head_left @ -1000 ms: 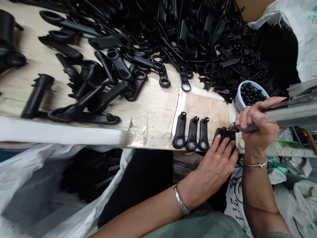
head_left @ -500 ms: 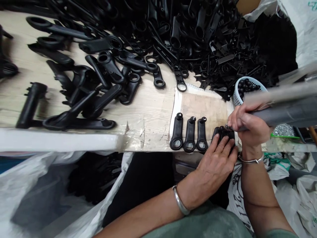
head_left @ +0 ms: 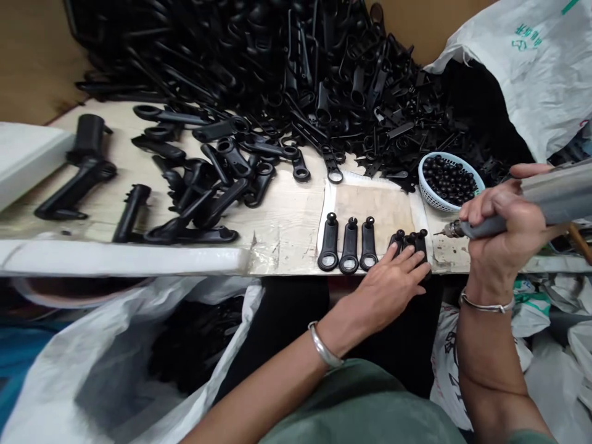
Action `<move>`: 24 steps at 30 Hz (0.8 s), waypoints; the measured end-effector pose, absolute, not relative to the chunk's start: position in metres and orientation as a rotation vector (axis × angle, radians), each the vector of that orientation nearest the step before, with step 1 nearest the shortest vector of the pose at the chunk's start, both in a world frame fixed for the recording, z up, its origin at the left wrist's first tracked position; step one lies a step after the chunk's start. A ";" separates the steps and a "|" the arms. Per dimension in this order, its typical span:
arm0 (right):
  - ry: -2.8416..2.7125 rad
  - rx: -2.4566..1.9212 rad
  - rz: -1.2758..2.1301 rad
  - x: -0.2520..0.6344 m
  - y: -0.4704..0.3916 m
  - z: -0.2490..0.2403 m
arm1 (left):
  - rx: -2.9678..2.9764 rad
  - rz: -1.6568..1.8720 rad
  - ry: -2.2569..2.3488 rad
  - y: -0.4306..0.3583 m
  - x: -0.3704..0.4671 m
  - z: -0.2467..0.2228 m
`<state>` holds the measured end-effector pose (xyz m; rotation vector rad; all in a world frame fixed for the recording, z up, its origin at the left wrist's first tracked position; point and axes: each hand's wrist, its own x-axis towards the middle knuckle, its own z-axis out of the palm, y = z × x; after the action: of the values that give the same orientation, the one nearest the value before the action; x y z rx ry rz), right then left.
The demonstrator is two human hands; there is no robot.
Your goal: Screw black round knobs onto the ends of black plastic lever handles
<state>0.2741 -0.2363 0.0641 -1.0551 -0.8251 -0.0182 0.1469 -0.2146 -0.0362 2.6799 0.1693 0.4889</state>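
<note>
My left hand [head_left: 395, 280] lies with fingers spread over three black crank handles [head_left: 421, 242] at the table's front edge, pressing on their lower parts. Only their knob ends show clearly. To the left of my fingers, three more crank handles [head_left: 349, 245] stand in a row, knobs pointing away from me and round ring ends at the edge. My right hand [head_left: 504, 216] is wrapped round a grey power screwdriver [head_left: 485, 227]. Its bit points left, just right of the covered handles and apart from them.
A light blue basket [head_left: 446, 206] of black knobs [head_left: 451, 179] stands behind the screwdriver. A cloth pad [head_left: 374, 203] lies under the handles. Large heaps of black plastic parts [head_left: 250, 68] fill the back. White foam [head_left: 124, 258] lines the front edge at left, above an open sack [head_left: 115, 357].
My right hand has drawn the screwdriver right, away from the handles under my left hand. My left hand stays on them. The view has shifted, showing more of the basket.
</note>
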 end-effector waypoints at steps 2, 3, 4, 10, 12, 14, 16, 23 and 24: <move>-0.770 -1.060 -0.049 0.279 -0.248 0.061 | 2.583 0.506 0.111 -0.204 0.146 -0.024; -0.754 -1.059 -0.060 0.281 -0.254 0.059 | 2.530 0.556 0.127 -0.198 0.147 -0.017; -0.746 -1.060 -0.067 0.283 -0.259 0.056 | 2.497 0.590 0.176 -0.192 0.149 -0.009; -0.675 -1.086 -0.109 0.286 -0.277 0.049 | 2.842 0.414 0.418 -0.176 0.173 0.004; -0.648 -1.093 -0.115 0.287 -0.280 0.048 | 2.946 0.369 0.411 -0.179 0.179 -0.004; -0.643 -1.101 -0.102 0.287 -0.282 0.047 | 3.006 0.364 0.422 -0.183 0.182 -0.011; -0.643 -1.102 -0.079 0.287 -0.283 0.047 | 3.033 0.352 0.484 -0.187 0.186 -0.016; -0.557 -1.069 -0.039 0.281 -0.288 0.048 | 3.025 0.401 0.438 -0.193 0.193 -0.005; -0.497 -1.061 0.003 0.283 -0.289 0.047 | 3.018 0.418 0.426 -0.194 0.186 0.001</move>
<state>0.2826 -0.2894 0.0471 -1.0612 -0.4967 0.0029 0.1863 -0.1940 0.0006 3.0184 0.4256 0.4184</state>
